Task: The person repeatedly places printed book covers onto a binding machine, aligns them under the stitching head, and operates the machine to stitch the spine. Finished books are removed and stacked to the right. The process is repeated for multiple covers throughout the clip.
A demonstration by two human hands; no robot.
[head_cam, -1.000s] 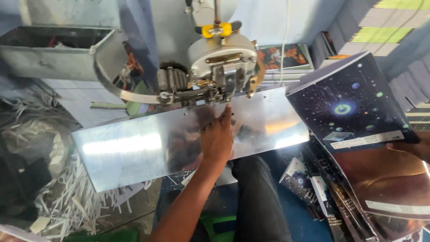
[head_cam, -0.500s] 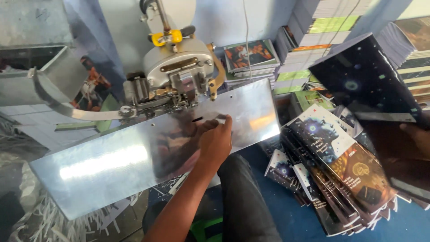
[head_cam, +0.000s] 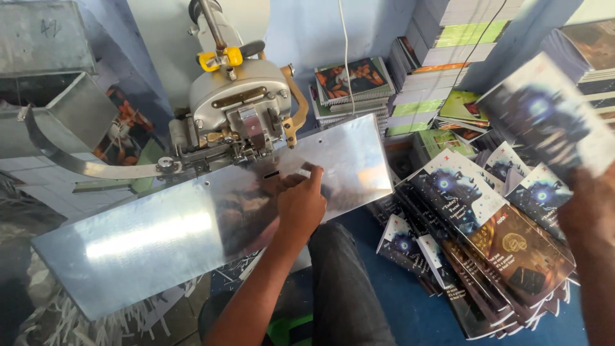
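Note:
My left hand (head_cam: 300, 204) rests on the shiny metal plate (head_cam: 160, 230) of a grey stitching machine (head_cam: 240, 106). Its fingers are loosely bent, holding nothing, with the fingertips touching the plate just below the small slot (head_cam: 271, 174). At the far right, my right hand (head_cam: 586, 192) holds up a dark booklet with a starry cover (head_cam: 548, 118), which is blurred by motion. That booklet hangs above a fanned pile of similar booklets (head_cam: 487, 237) on the blue floor.
Tall stacks of printed booklets (head_cam: 448, 38) stand against the back wall, with a smaller stack (head_cam: 349, 80) beside the machine. A grey metal chute (head_cam: 45, 109) and a curved metal strip (head_cam: 83, 166) sit at the left. Paper trimmings (head_cam: 77, 320) lie below the plate.
My right hand has lifted the dark booklet up and to the right, away from the pile. My left hand has stayed on the plate near the slot. The view has shifted right.

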